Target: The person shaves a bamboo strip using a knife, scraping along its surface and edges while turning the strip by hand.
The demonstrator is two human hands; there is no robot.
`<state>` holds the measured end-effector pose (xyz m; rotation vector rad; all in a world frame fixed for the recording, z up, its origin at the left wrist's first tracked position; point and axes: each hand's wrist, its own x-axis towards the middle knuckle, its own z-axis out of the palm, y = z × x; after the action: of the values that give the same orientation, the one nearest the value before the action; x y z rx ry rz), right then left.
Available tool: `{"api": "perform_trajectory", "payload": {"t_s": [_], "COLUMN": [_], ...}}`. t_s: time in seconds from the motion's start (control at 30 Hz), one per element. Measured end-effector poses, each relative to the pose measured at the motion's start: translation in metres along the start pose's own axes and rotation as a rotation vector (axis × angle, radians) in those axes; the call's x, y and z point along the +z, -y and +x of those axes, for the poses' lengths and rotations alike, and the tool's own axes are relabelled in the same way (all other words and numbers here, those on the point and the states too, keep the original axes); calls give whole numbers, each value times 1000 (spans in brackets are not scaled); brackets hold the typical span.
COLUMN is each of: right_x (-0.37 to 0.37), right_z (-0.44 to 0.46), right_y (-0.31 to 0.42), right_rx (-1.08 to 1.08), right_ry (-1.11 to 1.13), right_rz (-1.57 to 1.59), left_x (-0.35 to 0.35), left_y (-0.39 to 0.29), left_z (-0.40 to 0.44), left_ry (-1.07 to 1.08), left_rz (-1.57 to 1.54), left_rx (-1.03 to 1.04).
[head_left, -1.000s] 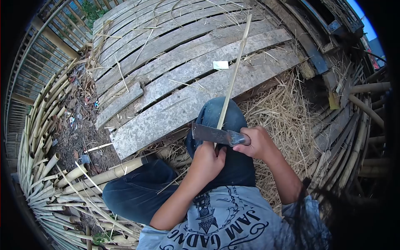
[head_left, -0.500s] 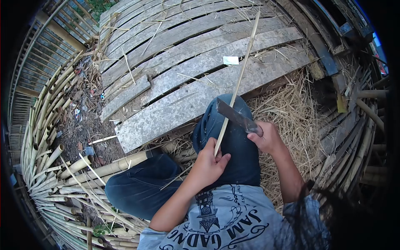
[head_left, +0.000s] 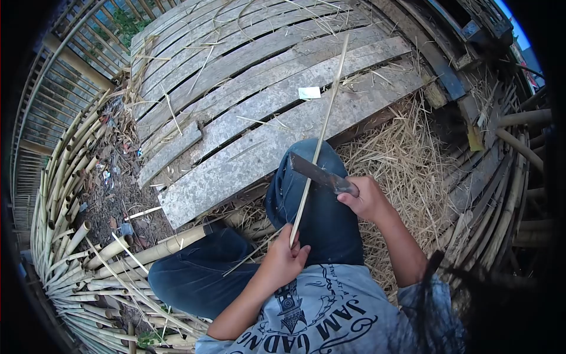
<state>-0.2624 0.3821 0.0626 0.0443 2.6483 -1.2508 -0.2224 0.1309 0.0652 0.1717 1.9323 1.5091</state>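
My left hand (head_left: 282, 261) is closed around the lower end of a long, thin bamboo strip (head_left: 302, 205), close to my shirt. From there the strip slants up and away over my raised knee, its far end above the wooden planks. My right hand (head_left: 368, 200) grips the handle of a broad-bladed knife (head_left: 312, 171). The dark blade lies across the strip over the knee, pointing left. Whether its edge bites into the bamboo cannot be made out.
A slatted wooden platform (head_left: 212, 168) lies ahead, with a small white card (head_left: 309, 92) and loose slivers on it. Straw-like shavings (head_left: 395, 159) heap up at the right. Bamboo poles (head_left: 94, 289) are stacked at the left, below a bamboo fence (head_left: 65, 76).
My left hand has come back toward my body, drawing the strip with it. The knife stays across the strip over the knee. The whole view has shifted slightly.
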Motion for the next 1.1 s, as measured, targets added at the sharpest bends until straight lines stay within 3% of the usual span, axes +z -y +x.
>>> {"api": "perform_trajectory", "payload": {"t_s": [0.37,0.53,0.57,0.6,0.63,0.7,0.77,0.87,1.0,1.1], "right_x": [2,12,12,13,12,13,12,8,10,2], "right_z": [-2,4,4,3,2,0,-4,-19,-29,-19], "right_y": [6,-23,-22,-20,-16,-8,0,12,27,11], "right_rx": [-10,10,15,14,29,34,4,-89,-134,-74], "right_ry": [13,-156,-160,-160,-149,-139,-133,-26,29,121], "right_rz": [-32,84,101,102,126,151,70,-8,-246,-105], "left_x": [-22,-38,-38,-40,-42,-46,-46,-31,-9,5], "left_y": [20,41,87,106,119,99,60,45,7,-15], "left_z": [-92,-137,-154,-161,-166,-159,-134,-90,-21,21], "left_ry": [-43,-48,-61,-62,-39,-22,44,133,225,290], "left_rz": [196,288,114,115,-72,-257,-234,-363,-392,-365], "left_rx": [-168,-219,-247,-248,-241,-225,-340,-133,-176,-160]}}
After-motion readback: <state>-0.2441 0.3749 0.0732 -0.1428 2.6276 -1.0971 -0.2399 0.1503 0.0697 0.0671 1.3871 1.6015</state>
